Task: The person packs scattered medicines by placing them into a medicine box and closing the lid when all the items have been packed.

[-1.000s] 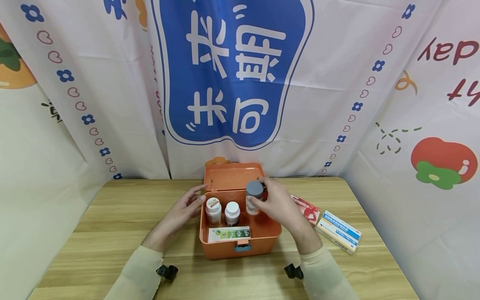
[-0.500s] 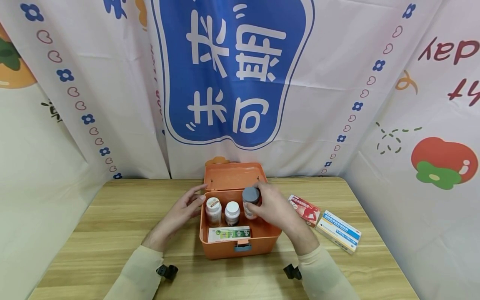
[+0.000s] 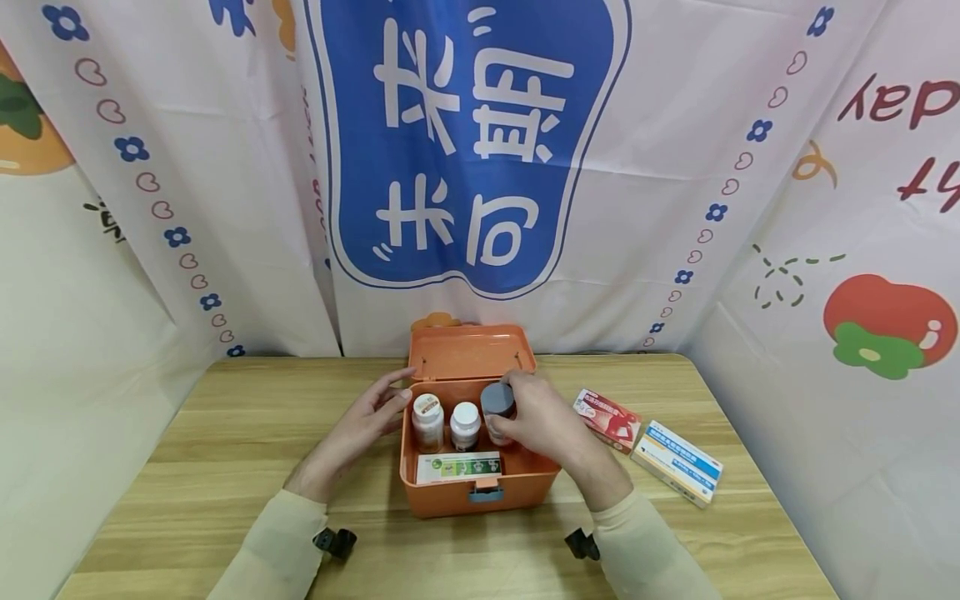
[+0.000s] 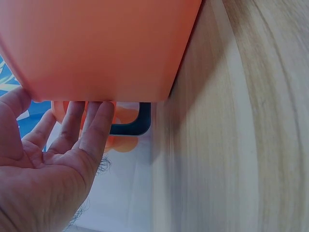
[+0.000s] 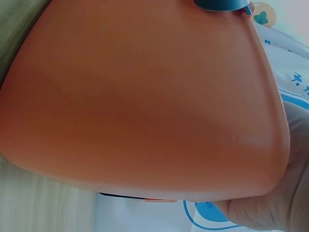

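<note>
An orange lidded box (image 3: 442,500) sits on the table with its lid (image 3: 468,352) raised at the back. My right hand (image 3: 546,421) grips a bottle with a grey cap (image 3: 497,400), low inside the box's right half; in the right wrist view the box's wall hides the bottle and fingers. At the box's left rear corner my left hand (image 3: 367,427) has its fingers extended, the thumb at the rim. The left wrist view shows its fingertips (image 4: 104,113) at the wall's edge. Two white-capped bottles, a taller one (image 3: 428,425) and a shorter one (image 3: 465,429), stand inside.
A white and green carton (image 3: 458,468) lies along the box's front inner wall. To the right, a red carton (image 3: 609,419) and a blue and white carton (image 3: 677,462) lie on the wooden table (image 3: 247,433). A printed cloth (image 3: 600,275) hangs behind the table.
My right hand has moved left and down with the grey-capped bottle, bringing it beside the shorter white-capped bottle. My left hand has stayed at the box's edge.
</note>
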